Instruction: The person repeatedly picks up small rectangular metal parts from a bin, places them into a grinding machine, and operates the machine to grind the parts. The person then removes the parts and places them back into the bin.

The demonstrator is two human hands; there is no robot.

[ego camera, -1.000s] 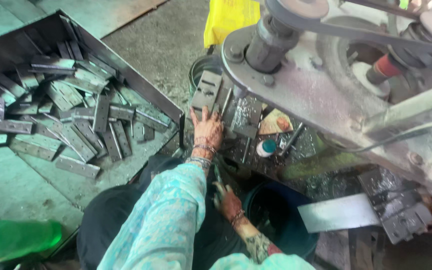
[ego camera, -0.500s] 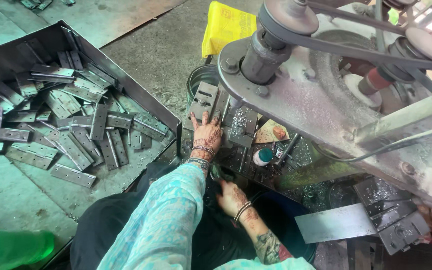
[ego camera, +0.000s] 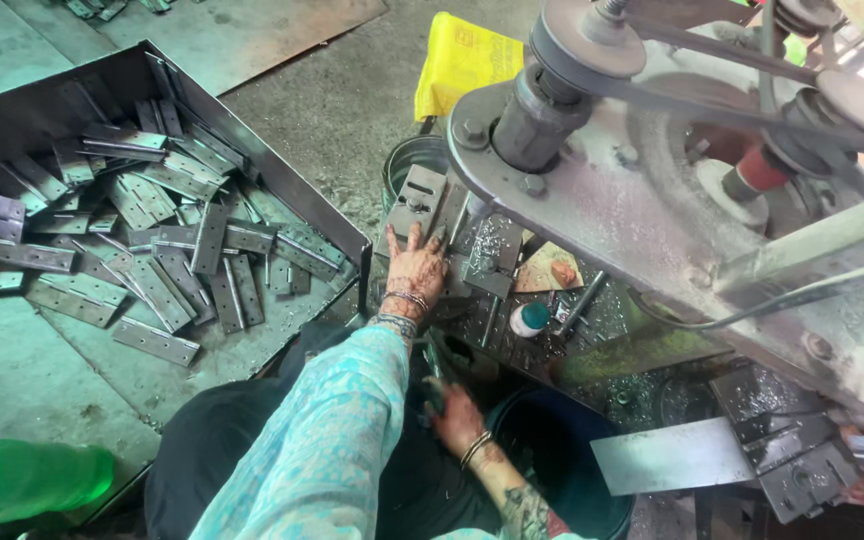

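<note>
My left hand (ego camera: 415, 270) lies flat with spread fingers on a grey metal plate (ego camera: 420, 198), pressing it down on the drill machine's table (ego camera: 497, 265) under the spindle. A teal patterned sleeve covers that arm. My right hand (ego camera: 455, 412) is lower, below the table edge. Its fingers curl around a dark greenish bar (ego camera: 431, 368) beside a dark blue bucket (ego camera: 562, 455). What the bar belongs to is hidden.
A large steel tray (ego camera: 282, 175) at left holds several grey hinge plates (ego camera: 157, 290). The machine's pulleys and belt (ego camera: 652, 90) hang over the right. A yellow bag (ego camera: 462, 60), a small teal-capped bottle (ego camera: 529, 318), a green bottle (ego camera: 22, 480) and a loose steel sheet (ego camera: 667, 455) lie around.
The view has shifted a little. My left hand stays on the plate; my right hand stays low near the bucket, barely moved.
</note>
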